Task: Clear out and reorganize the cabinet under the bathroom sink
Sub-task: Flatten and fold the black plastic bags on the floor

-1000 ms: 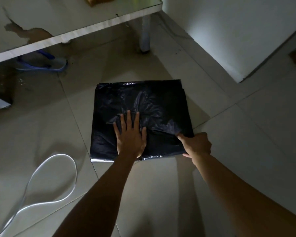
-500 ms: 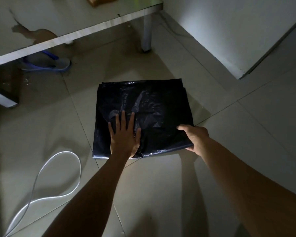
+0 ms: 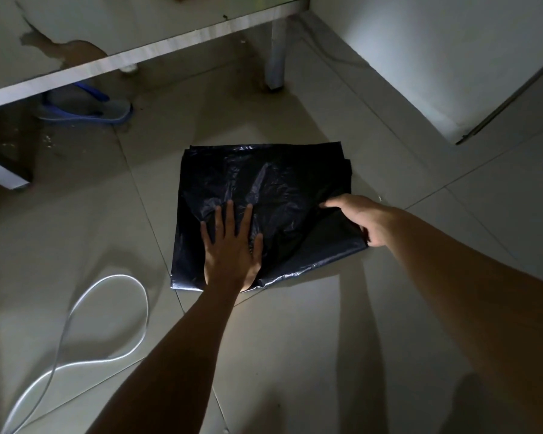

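1. Black plastic bag (image 3: 264,183) lay folded flat on the floor tiles (image 3: 295,355), in front of a table (image 3: 170,42).
2. Left hand (image 3: 231,249) pressed flat on the bag's near-left part, fingers straight and spread.
3. Right hand (image 3: 362,217) gripped the bag's right edge, thumb on top, fingers curled under.
4. White cable (image 3: 107,308) looped on the floor to the left; blue sandal (image 3: 85,112) lay under the table.
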The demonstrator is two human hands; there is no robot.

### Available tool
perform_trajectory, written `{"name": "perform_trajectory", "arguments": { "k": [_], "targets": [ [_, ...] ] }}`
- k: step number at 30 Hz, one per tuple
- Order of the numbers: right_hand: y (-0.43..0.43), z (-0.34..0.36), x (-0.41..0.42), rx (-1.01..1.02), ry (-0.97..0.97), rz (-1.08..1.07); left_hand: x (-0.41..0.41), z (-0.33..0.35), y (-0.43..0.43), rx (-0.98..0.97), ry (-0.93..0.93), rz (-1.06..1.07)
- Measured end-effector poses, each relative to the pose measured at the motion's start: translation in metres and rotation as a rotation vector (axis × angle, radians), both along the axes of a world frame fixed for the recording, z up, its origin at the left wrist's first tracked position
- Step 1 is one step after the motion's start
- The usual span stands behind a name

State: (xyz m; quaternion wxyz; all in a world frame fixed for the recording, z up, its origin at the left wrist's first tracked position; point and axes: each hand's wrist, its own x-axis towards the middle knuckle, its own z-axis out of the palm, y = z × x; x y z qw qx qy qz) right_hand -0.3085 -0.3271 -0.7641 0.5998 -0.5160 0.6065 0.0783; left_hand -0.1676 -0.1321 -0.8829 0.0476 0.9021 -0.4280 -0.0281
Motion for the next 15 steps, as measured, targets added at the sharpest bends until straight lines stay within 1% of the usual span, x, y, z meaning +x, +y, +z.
{"name": "perform_trajectory", "arguments": {
  "k": [6,11,12,14,15],
  "targets": [
    [0.001,0.023,0.022,0.019,-0.125,0.07,0.001,0.001,0.001,0.016,0.003,-0.011],
    [0.022,0.049,0.074,-0.114,-0.159,0.222,0.003,0.001,0.001,0.008,0.027,-0.018],
    [0.028,0.053,0.085,-0.131,-0.148,0.258,0.003,0.002,0.001,0.038,0.043,-0.038],
    [0.044,0.06,0.107,-0.172,-0.137,0.328,0.005,0.015,0.003,0.173,0.075,-0.068],
    [0.052,0.063,0.118,-0.185,-0.15,0.362,0.006,0.018,0.002,0.234,0.053,-0.082]
  ]
}}
